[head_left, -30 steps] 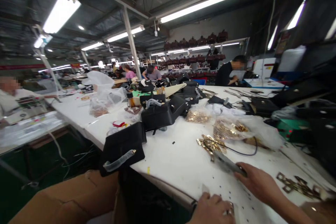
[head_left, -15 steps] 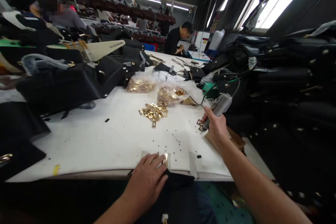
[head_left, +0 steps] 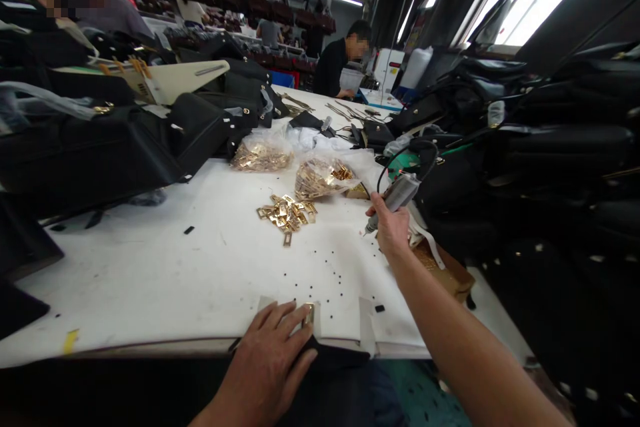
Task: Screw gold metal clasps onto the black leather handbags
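Observation:
My left hand [head_left: 273,353] lies flat near the table's front edge, fingers stretched beside a gold metal plate [head_left: 309,315] at the edge of a black piece [head_left: 340,355]. My right hand [head_left: 393,223] is wrapped round a grey electric screwdriver [head_left: 401,192], its tip pointing down and left over the white table [head_left: 200,287]. A pile of gold buckles [head_left: 286,213] sits mid-table. Small black dots lie scattered between the pile and my left hand.
Plastic bags of gold parts [head_left: 263,152] stand behind the pile. An open cardboard box [head_left: 453,277] is under my right forearm. Black bags [head_left: 125,147] crowd the left, and more are stacked [head_left: 565,160] at the right. A person in black [head_left: 333,67] sits at the far end.
My right hand has moved left with the screwdriver, uncovering more of the cardboard box. My left hand stays by the gold plate. The whole view has shifted slightly.

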`<state>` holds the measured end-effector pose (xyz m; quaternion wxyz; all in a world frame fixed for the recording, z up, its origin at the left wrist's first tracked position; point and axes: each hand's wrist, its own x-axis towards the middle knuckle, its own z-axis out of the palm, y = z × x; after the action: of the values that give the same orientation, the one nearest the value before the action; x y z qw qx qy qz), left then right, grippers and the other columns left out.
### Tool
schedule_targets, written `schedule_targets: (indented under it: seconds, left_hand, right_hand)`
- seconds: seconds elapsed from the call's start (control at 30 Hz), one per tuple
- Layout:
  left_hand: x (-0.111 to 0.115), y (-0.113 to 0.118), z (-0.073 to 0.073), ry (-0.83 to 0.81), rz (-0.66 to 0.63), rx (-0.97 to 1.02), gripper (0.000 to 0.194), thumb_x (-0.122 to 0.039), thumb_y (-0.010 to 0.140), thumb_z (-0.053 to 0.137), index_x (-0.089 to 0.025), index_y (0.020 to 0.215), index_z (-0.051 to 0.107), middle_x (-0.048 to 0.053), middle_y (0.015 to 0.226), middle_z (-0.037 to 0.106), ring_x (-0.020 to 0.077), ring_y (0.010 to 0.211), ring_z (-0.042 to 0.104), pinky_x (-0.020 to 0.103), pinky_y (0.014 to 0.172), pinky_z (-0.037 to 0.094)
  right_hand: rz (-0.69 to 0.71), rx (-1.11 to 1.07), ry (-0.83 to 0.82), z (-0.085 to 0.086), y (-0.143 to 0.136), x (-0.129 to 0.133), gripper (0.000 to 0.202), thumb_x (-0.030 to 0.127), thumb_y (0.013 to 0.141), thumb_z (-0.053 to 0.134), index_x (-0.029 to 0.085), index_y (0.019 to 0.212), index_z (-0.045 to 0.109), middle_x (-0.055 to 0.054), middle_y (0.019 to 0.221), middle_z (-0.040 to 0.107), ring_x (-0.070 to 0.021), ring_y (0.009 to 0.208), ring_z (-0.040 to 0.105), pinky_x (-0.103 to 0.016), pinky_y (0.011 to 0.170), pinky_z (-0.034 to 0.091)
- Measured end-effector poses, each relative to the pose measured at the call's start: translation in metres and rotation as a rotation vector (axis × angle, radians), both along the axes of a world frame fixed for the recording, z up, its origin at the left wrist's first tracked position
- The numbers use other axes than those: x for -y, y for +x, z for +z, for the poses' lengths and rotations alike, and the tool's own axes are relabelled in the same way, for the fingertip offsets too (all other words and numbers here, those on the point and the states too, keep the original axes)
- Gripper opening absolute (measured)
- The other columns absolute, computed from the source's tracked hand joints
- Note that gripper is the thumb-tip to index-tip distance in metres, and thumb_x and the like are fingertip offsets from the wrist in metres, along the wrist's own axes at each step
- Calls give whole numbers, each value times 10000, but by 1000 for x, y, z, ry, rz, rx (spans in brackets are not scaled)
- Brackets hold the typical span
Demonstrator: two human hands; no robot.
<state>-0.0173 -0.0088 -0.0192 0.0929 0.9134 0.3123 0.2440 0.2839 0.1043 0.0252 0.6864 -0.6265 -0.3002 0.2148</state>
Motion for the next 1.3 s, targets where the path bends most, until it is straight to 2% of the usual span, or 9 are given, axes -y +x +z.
schedule_targets:
  seconds: [0.27, 0.47, 0.57, 0.67, 0.77, 0.9, 1.03, 1.3]
  left_hand:
    - [-1, 1, 1, 7, 15, 38, 200, -338, 964, 571, -299, 1120, 689, -33, 1286, 698, 258, 1138, 631, 473, 1016, 454]
    - [-1, 1, 5, 6, 2, 38, 191, -341, 967, 572, -286, 1105, 693, -11, 1273, 705, 263, 1124, 635, 475, 1011, 460]
    - [0, 1, 7, -38, -5, 32, 180, -308, 964, 578, -278, 1102, 690, -5, 1282, 698, 266, 1136, 626, 488, 1016, 459]
    - [2, 1, 7, -95, -10, 18, 178, -307, 961, 593, -265, 1102, 693, 11, 1278, 697, 272, 1153, 611, 496, 1015, 459]
    - [4, 1, 7, -139, -1, -3, 199, -375, 961, 607, -266, 1096, 704, 24, 1278, 694, 282, 1178, 591, 501, 1009, 457]
    - [5, 1, 8, -159, 1, -16, 260, -456, 961, 602, -263, 1094, 715, 33, 1274, 691, 272, 1163, 591, 492, 993, 458]
    - [6, 1, 8, -155, -9, -8, 297, -476, 966, 595, -256, 1125, 714, 39, 1266, 693, 265, 1159, 588, 480, 990, 450]
    - [5, 0, 5, -173, -16, -22, 258, -435, 999, 557, -278, 1133, 712, 10, 1271, 689, 254, 1167, 572, 476, 998, 436]
  right_hand:
    - [-25, -19, -7, -15, 2, -10, 432, 533, 699, 813, 143, 818, 669, 13, 521, 608, -121, 431, 536, -217, 369, 383]
    - [-22, -56, 30, -8, -2, -6, 425, 517, 685, 835, 146, 794, 657, 18, 523, 609, -119, 425, 524, -228, 381, 393]
    - [47, -86, 78, 2, -14, 10, 402, 502, 701, 841, 156, 782, 652, 25, 540, 603, -122, 462, 539, -236, 428, 432]
    - [195, -182, 120, 12, -41, 39, 356, 472, 751, 824, 172, 760, 631, 36, 554, 580, -122, 507, 550, -244, 496, 471]
    - [355, -313, 104, 21, -75, 71, 318, 424, 793, 808, 181, 743, 609, 44, 568, 560, -110, 530, 536, -242, 546, 485]
    - [458, -444, 60, 26, -112, 102, 285, 393, 797, 815, 190, 800, 614, 54, 586, 550, -104, 536, 525, -236, 549, 478]
    - [505, -493, 24, 25, -130, 114, 315, 406, 778, 831, 186, 780, 604, 51, 575, 544, -102, 523, 517, -227, 511, 454]
    - [500, -519, -10, 20, -138, 116, 324, 404, 770, 840, 184, 828, 609, 50, 565, 563, -99, 495, 515, -217, 468, 425]
